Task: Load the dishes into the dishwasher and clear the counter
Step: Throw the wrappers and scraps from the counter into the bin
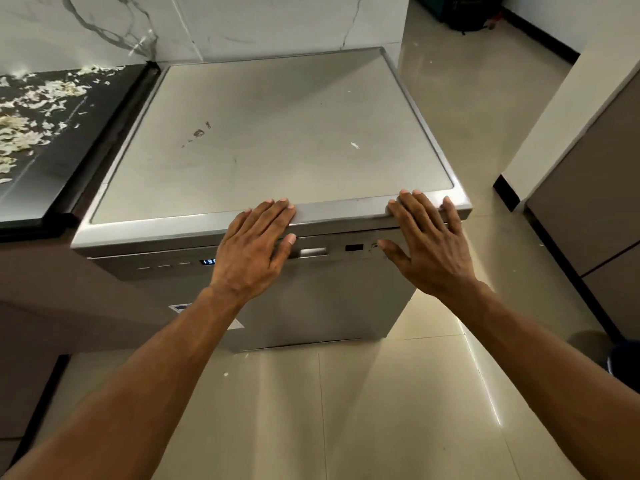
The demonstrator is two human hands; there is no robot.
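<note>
A silver freestanding dishwasher point(270, 140) fills the middle of the head view, its door shut and its flat top bare apart from a few smudges. A small blue display point(208, 261) glows on the control strip, beside a recessed door handle point(313, 252). My left hand point(254, 244) lies flat over the front top edge, fingers spread, thumb by the handle. My right hand point(427, 237) rests flat on the front right corner, fingers apart. Neither hand holds anything. No dishes are in sight.
A black counter point(59, 133) to the left carries scattered pale peelings point(27, 109). A marble wall stands behind. Beige floor tiles point(346, 410) lie below; brown cabinets point(585, 202) stand at the right and a dark bag point(467, 12) at the far back.
</note>
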